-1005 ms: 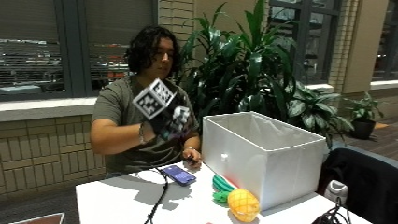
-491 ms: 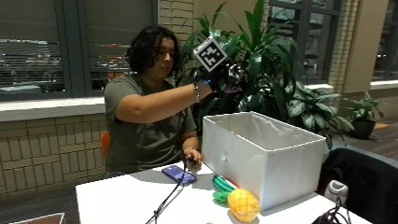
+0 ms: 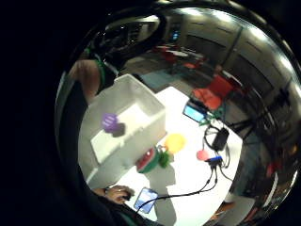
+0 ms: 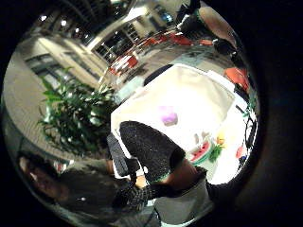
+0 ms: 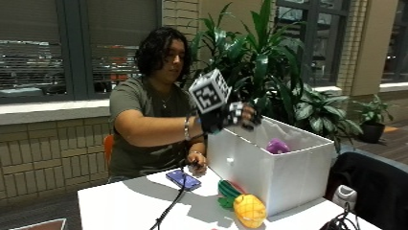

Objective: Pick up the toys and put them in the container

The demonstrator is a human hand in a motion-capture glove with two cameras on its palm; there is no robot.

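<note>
Dropping a purple toy (image 5: 277, 145) into the white container (image 5: 255, 167), her gloved hand (image 5: 237, 116) hangs open at its rim; next, the yellow toy (image 5: 249, 210) on the counter (image 5: 127, 206) at six o'clock.

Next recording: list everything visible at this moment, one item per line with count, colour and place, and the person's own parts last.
Container: one, white, open top, on the table.
Purple toy: one, inside the container.
Watermelon toy: one, red and green, on the table against the container's front.
Yellow toy: one, on the table beside the watermelon toy.
Pink toy: one, on the table, apart from the container.
Phone: one, blue, on the table near the bare hand.
Table: one, white.
Plants: green, behind the container.
Bare hand: rests on the table by the phone.
Gloved right hand: black, over the container's rim, holds nothing.
</note>
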